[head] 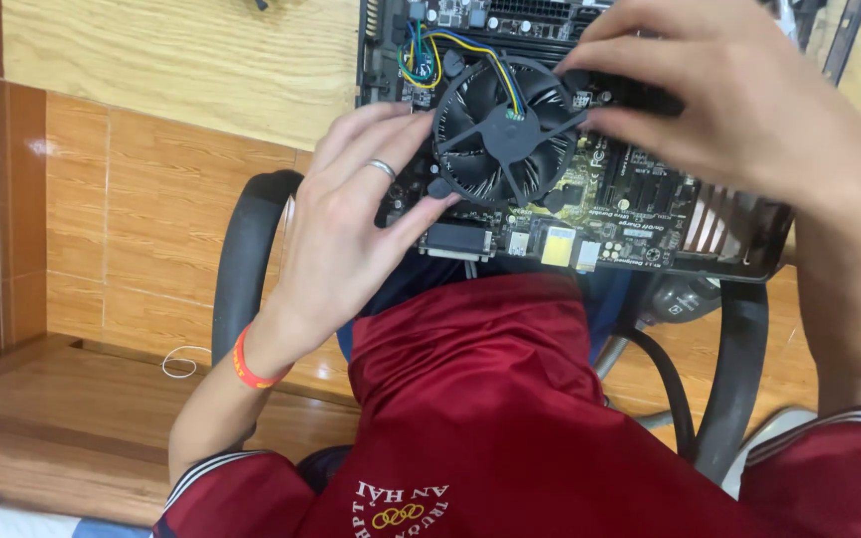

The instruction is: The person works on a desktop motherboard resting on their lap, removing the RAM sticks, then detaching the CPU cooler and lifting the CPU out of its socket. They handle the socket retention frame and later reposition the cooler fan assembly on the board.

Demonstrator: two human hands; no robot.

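Note:
A black computer motherboard [640, 214] lies at the near edge of a wooden desk [191, 60], overhanging my lap. On it sits a round black cooler fan [505, 130] with coloured wires running to the board. My left hand [351, 224], with a ring and a red wristband, grips the fan's left rim, thumb at its lower edge. My right hand [739, 100] presses on the fan's right side, its fingers closed over a black part of the board there.
I sit in a chair with black armrests [246, 264] on both sides. A wooden floor and a raised step [72, 399] lie to the left. A black cable [670, 384] hangs below the board at the right. Ports line the board's near edge.

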